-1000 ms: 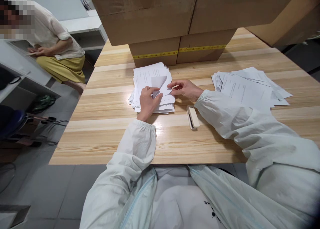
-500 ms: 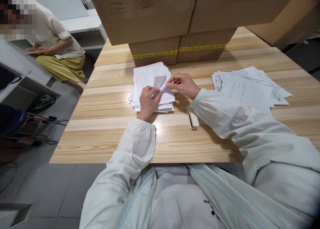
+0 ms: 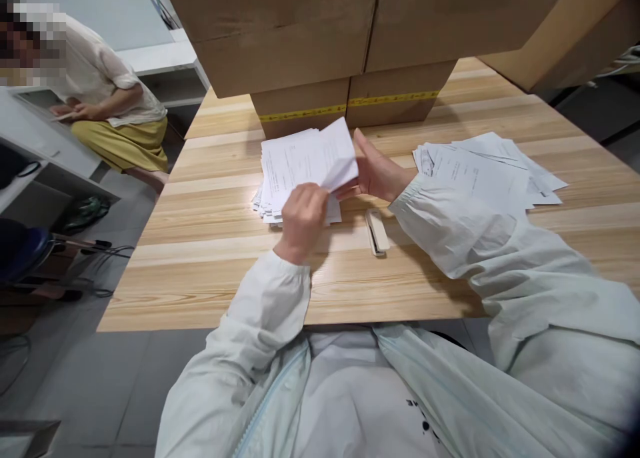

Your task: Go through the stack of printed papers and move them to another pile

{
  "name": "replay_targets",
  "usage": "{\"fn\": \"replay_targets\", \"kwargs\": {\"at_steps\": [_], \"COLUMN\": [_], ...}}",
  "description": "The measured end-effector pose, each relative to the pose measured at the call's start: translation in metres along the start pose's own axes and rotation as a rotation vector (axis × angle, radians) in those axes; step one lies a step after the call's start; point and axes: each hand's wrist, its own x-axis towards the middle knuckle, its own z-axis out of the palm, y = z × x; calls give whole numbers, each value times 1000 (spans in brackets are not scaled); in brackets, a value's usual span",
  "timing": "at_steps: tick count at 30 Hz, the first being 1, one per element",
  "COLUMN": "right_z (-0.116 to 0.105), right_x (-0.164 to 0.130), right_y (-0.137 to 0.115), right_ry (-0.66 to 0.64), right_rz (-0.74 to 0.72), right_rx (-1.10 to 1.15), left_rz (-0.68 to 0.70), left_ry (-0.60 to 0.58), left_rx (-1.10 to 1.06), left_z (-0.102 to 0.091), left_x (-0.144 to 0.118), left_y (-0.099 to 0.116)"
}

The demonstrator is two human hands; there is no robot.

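Head view: left hand [image 3: 303,219] and right hand [image 3: 376,171] pinch a thin white sheet [image 3: 320,158], now lifted and curled above the ragged paper stack [image 3: 273,201] on the grainy wooden table [image 3: 210,258]; earlier only its corner was raised.

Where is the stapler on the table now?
In the head view, the stapler lies on the wooden table, just right of the paper stack and beneath the right hand.
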Motion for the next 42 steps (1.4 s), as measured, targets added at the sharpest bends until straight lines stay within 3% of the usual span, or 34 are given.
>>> {"fn": "replay_targets", "kwargs": {"at_steps": [2,5,7,9,11,13,15,18,22,28,33,42], "right_z": [-3,-4,-2,1,7,16,26,39,46,50,53,56], "right_x": [-11,-36,-58,-80,-102,-119,-131,-139,-142,-142,-142,-147], "right_y": [2,15,25,37,50,65,80,100,113,120,125,118], "right_ry": [-31,97,194,259,312,346,353,381,422,218,109,107], "right_rz": [-14,-36,-90,-189,-273,-313,-325,-341,-353,-302,-305,-297], "right_rx": [-16,-113,-155,-158,-146,-116,-73,-23,-39,238,235,197], "left_rz": [89,190,158,-24,-312,-579,-750,-884,-1068,-1335,-1367,-1363], "left_ry": [-76,-176,-160,-26,135,200,157,85,98,226,257,242], "left_rx": [19,-124,-255,-314,-346,-429,-545,-696,-863,-1075,-1130,-1127], "left_z": [-15,-38,-52,-64,-74,-79,-78,-73,-64,-56,-54,-51], "left_x": [-5,-19,-28,-35,-40,-44,-47,-53,-62,-74,-76,-78], "left_y": [31,67,77,75,67,60,62,75,86,68,64,63]}}
